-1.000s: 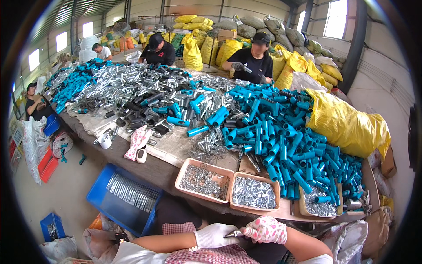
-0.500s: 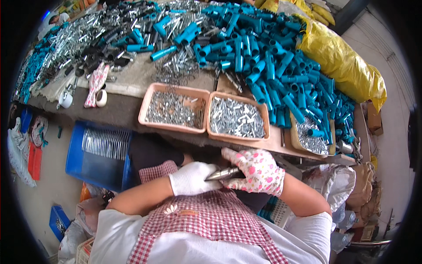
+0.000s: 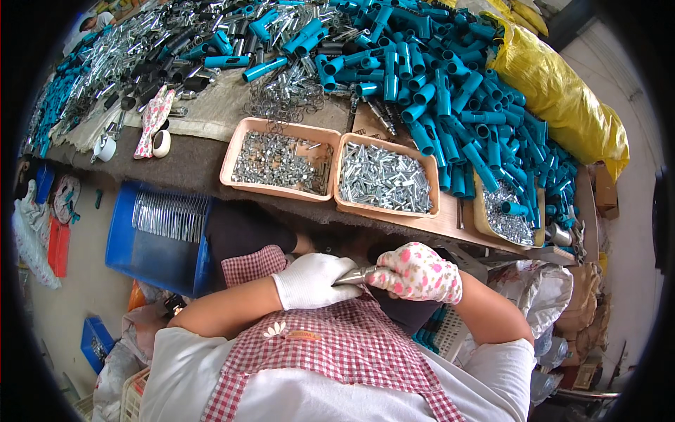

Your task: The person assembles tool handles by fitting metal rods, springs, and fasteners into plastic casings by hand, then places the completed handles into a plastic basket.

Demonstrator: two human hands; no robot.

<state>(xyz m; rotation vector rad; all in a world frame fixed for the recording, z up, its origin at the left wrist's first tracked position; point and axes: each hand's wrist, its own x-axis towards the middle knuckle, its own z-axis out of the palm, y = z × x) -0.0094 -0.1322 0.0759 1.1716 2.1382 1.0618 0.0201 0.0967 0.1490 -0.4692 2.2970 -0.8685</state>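
Observation:
My left hand (image 3: 315, 281), in a white knit glove, is closed round one end of a shiny metal cylindrical part (image 3: 357, 276). My right hand (image 3: 420, 273), in a white glove with pink flowers, grips the other end with curled fingers. The part lies nearly level over my lap, in front of the checked apron (image 3: 330, 344); its ends are hidden in the gloves. Beyond my hands, at the bench edge, stand a pink tray of small metal fittings (image 3: 280, 160) and a second pink tray of silver pins (image 3: 385, 174).
Teal tubular parts (image 3: 450, 91) are heaped at the back right, beside a yellow sack (image 3: 562, 98). A beige tray (image 3: 508, 214) of small metal pieces sits at the bench's right. Left of my legs is a blue bin (image 3: 158, 260) holding rows of metal rods. A patterned cloth (image 3: 153, 121) lies on the bench.
My right hand has gone from partly spread fingers to a closed grip on the metal part's right end. My left hand keeps its hold. The view has shifted slightly.

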